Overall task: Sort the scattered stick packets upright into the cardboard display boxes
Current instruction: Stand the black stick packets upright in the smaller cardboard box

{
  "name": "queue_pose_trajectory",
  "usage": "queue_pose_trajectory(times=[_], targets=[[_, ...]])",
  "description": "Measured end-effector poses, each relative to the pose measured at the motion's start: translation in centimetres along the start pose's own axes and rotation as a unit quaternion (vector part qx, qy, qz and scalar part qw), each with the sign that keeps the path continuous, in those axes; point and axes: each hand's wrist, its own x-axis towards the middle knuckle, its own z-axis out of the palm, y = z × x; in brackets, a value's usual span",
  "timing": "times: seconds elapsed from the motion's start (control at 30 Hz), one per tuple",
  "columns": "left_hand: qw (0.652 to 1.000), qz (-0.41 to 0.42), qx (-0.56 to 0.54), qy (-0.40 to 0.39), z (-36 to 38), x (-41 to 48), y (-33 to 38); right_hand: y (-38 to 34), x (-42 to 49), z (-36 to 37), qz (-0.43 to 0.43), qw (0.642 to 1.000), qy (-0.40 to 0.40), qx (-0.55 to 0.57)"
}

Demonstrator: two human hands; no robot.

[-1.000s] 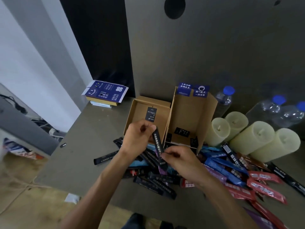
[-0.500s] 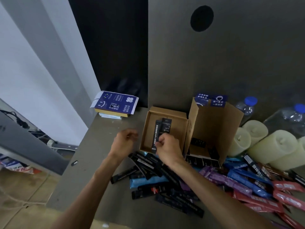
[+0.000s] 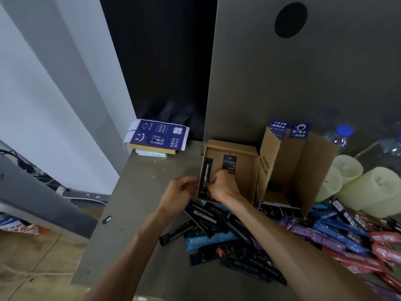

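Inside the cardboard box [image 3: 249, 177], a black stick packet [image 3: 205, 174] was pinched upright by the right hand [image 3: 223, 189]; the left hand [image 3: 181, 193] was curled just outside, grip unclear.

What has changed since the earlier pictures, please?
The black stick packet, held by both hands over the pile, went into the left box, upright at its left wall. The left hand let go; the right hand still holds it. The pile and tall box stayed put.
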Motion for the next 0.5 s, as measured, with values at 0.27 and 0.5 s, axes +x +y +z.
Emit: queue_pose_trajectory(times=[0.27, 0.5], targets=[[0.999, 0.013, 0.046, -0.007, -0.3, -0.3, -0.4, 0.4, 0.3, 0.4, -0.024, 1.000, 0.014, -0.007], [0.973, 0.006, 0.204, 0.106, 0.1, -4.5, 0.3, 2.8, -6.1, -3.7, -0.073, 0.993, 0.002, 0.093]])
